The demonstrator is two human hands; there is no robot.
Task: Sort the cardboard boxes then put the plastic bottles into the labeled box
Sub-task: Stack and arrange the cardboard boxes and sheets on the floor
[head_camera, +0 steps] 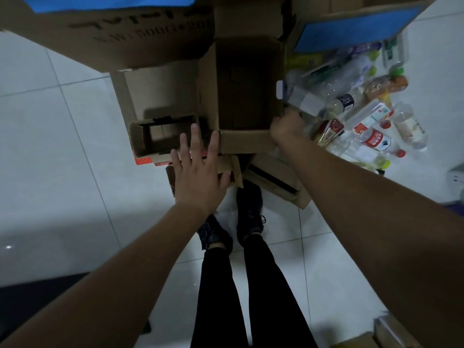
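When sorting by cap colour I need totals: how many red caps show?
2. One red cap lies right of the right hand; the other lies nearer the person, further right. More may be hidden among the bottles.

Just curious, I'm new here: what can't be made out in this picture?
Head view:
Right hand: its back hides the grip; open brown cardboard box or bottle, unclear.
Big printed cardboard box: cut off by top edge, print blurred.
Pile of clear plastic bottles: labels too blurred to read.
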